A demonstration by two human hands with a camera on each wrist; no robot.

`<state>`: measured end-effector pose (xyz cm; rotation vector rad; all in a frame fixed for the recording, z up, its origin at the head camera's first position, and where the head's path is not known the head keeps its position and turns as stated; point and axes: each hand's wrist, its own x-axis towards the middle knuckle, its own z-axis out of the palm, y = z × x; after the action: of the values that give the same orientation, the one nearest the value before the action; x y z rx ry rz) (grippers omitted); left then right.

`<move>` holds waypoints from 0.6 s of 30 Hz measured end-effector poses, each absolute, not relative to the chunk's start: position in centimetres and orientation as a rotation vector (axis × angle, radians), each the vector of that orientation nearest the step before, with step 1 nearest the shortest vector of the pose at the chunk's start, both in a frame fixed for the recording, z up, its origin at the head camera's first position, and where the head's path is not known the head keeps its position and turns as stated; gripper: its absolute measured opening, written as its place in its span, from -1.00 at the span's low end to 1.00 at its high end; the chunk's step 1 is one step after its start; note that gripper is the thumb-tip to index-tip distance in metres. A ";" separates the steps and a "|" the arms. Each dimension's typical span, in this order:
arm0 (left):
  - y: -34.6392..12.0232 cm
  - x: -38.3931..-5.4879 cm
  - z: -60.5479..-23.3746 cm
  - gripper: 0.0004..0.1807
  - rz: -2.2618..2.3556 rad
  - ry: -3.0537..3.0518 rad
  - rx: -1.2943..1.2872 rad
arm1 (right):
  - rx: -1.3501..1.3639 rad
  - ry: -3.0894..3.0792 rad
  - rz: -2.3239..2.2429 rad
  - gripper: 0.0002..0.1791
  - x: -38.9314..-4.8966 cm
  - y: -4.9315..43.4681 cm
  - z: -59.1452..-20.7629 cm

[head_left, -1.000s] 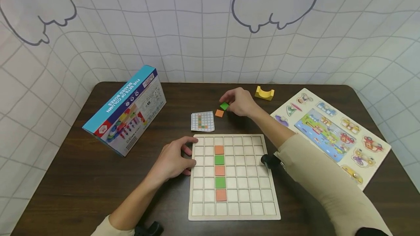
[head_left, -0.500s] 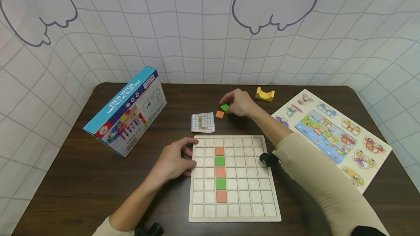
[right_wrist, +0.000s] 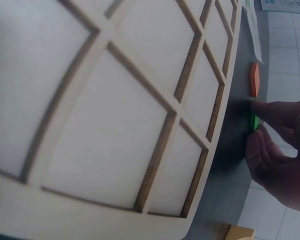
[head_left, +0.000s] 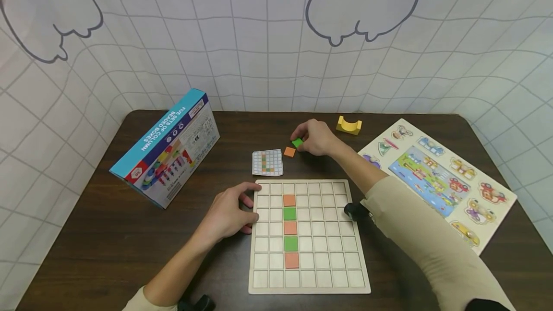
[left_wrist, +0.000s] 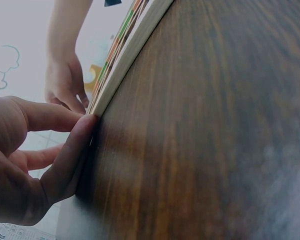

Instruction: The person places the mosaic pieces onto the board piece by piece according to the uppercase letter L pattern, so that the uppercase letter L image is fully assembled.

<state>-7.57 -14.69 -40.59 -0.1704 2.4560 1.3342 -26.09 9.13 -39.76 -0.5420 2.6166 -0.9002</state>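
Observation:
A pale wooden grid board (head_left: 328, 258) lies flat on the table, with orange and green square tiles in one column, such as the green tile (head_left: 291, 244). My left hand (head_left: 226, 212) rests at the board's left edge, thumb and forefinger touching it. Beyond the board, my right hand (head_left: 317, 138) pinches a loose green tile (head_left: 297, 143) between thumb and fingers. In the right wrist view, that green tile (right_wrist: 255, 120) shows edge-on, low over the dark table. Close by lies a loose orange tile (head_left: 289, 151). A small pattern card (head_left: 268, 162) with a printed coloured grid sits left of it.
A blue and white toy box (head_left: 173, 148) stands at the left. At the back is a yellow arched block (head_left: 349, 125). A picture puzzle board (head_left: 436, 181) lies on the right, partly behind the right forearm. A gridded curtain (head_left: 259, 37) hangs behind the table.
My right hand has shifted slightly to the right with the green tile between its fingers. The left hand keeps its place at the board's edge.

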 end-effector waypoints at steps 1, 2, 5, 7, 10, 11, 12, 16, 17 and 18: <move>-14.7 -7.5 -40.6 -0.30 1.333 2.457 -0.172 | -0.548 2.618 -0.898 -0.73 -26.1 9.2 -39.8; -14.7 -7.5 -40.6 -0.30 1.331 2.457 -0.172 | -0.554 2.620 -0.899 -0.73 -26.1 9.2 -39.8; -14.7 -7.5 -40.6 -0.30 1.329 2.460 -0.173 | -0.571 2.630 -0.905 -0.74 -26.0 9.3 -39.9; -14.7 -7.5 -40.6 -0.30 1.331 2.460 -0.173 | -0.579 2.642 -0.905 -0.75 -25.9 9.4 -39.8; -14.7 -7.5 -40.6 -0.30 1.336 2.459 -0.171 | -0.580 2.656 -0.901 -0.76 -25.8 9.3 -39.7; -14.7 -7.5 -40.7 -0.30 1.337 2.458 -0.170 | -0.578 2.663 -0.895 -0.76 -25.8 9.3 -39.6; -14.7 -7.5 -40.7 -0.30 1.339 2.458 -0.169 | -0.574 2.669 -0.888 -0.76 -25.7 9.3 -39.5; -14.7 -7.5 -40.7 -0.30 1.342 2.456 -0.165 | -0.545 2.686 -0.867 -0.76 -25.5 9.3 -39.3; -14.7 -7.5 -40.7 -0.30 1.340 2.457 -0.164 | -0.540 2.688 -0.864 -0.76 -25.5 9.3 -39.3; -14.7 -7.5 -40.7 -0.30 1.339 2.457 -0.164 | -0.534 2.689 -0.862 -0.76 -25.4 9.3 -39.2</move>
<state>-7.54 -14.66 -40.71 -0.1636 2.4570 1.3390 -25.41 9.27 -39.22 -0.5338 2.6893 -0.8619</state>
